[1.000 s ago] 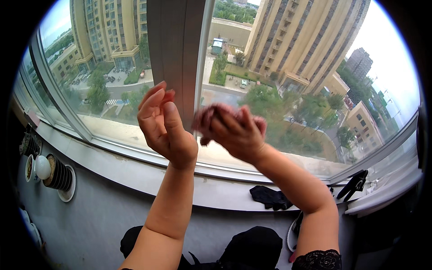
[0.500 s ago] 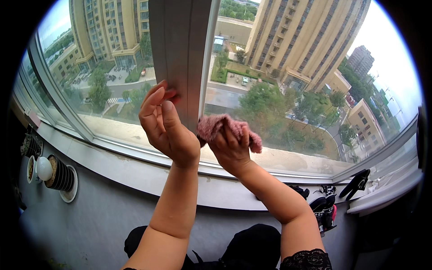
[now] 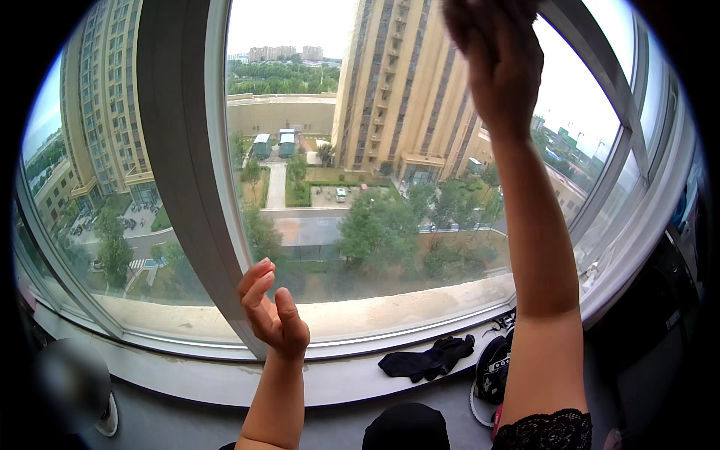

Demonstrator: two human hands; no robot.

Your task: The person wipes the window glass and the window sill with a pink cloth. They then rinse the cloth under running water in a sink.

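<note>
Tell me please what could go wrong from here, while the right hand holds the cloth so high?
The right hand is raised high with the pinkish cloth; if its grip loosens, the cloth might fall. The left hand is raised and holds nothing, so it may give little support if balance is lost. The black fabric lies on the windowsill, so a bump might knock it to the floor.

Bright daylight through window (image 3: 375,202), bowed edges

The right sleeve hem (image 3: 546,431) is black patterned lace
</note>
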